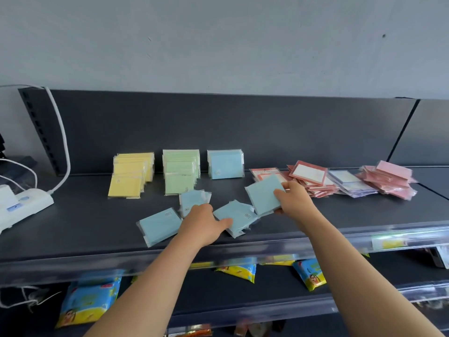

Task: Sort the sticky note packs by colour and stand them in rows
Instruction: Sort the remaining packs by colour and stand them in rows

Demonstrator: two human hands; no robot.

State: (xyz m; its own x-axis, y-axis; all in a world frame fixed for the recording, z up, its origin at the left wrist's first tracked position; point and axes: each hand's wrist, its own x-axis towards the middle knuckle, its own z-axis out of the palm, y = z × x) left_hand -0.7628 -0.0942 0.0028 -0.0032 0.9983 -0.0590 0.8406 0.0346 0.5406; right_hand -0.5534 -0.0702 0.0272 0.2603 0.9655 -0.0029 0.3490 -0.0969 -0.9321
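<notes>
**Step in hand (judged):** the person is gathering the loose blue packs for the blue row. The right hand (291,198) is pinching a square pale blue sticky note pack in clear wrap (262,195), thumb on its face and fingers behind. It is holding the pack tilted just above the dark grey metal shelf (73,227). The left hand (204,222) is lying with fingers fairly straight on a second flat blue pack (240,215), pressing rather than gripping it as far as can be seen. Two further flat blue packs are lying near: one (159,226) at the left hand's outer side, one (192,200) just behind its knuckles.

**Rows:** against the back panel the yellow row (131,175), the green row (181,170) and the short blue row (226,164) are standing side by side.

**Next move (judged):** the held pack is needing to travel back and left, be turned upright, and be set against the front of the blue row without tipping it.

**Edges and room:**
- Bare shelf is lying open in front of the blue row, between the green row and the heap of red-framed packs (308,176).
- That heap is sitting just beside the right hand.
- Lilac packs (349,183) and pink packs (388,181) are heaped further right.
- The loose blue packs are lying near the clear plastic front lip (267,244), so a careless sweep is risking pushing one over.
- A white power strip (24,203) is sitting well apart at the left.
</notes>
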